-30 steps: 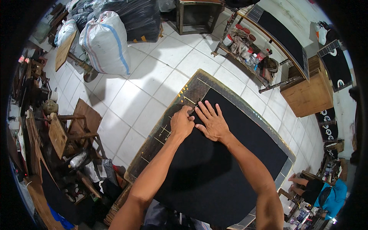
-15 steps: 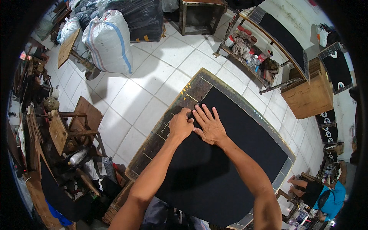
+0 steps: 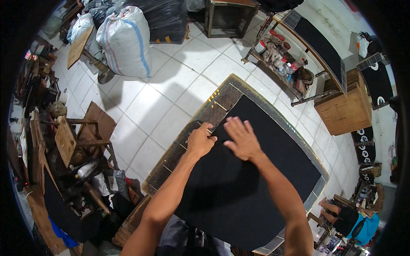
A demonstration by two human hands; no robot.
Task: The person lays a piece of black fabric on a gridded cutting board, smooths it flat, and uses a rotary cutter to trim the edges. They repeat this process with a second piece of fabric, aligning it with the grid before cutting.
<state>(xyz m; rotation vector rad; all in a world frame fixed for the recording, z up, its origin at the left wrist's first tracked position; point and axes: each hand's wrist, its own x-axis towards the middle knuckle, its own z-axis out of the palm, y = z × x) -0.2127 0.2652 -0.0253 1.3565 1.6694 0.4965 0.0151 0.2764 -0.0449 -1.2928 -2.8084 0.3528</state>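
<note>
A large black cloth lies flat over a dark board with light marks along its left border. At the cloth's left edge my left hand is closed, its fingers curled together; what they pinch, if anything, is too small to make out. My right hand is over the cloth just to the right, palm down with fingers stretched and nothing in it. Slight motion blur softens its fingertips, and whether it touches the cloth I cannot tell.
A wooden stool and piled clutter stand at left. Far left is a stuffed white sack. A shelved table holding bottles and rags stands far right, beside a wooden box. Another person sits at the lower right.
My right hand has moved away from my left, to the right, widening the space between them. My left hand stays closed at the cloth's edge. The whole view has shifted slightly.
</note>
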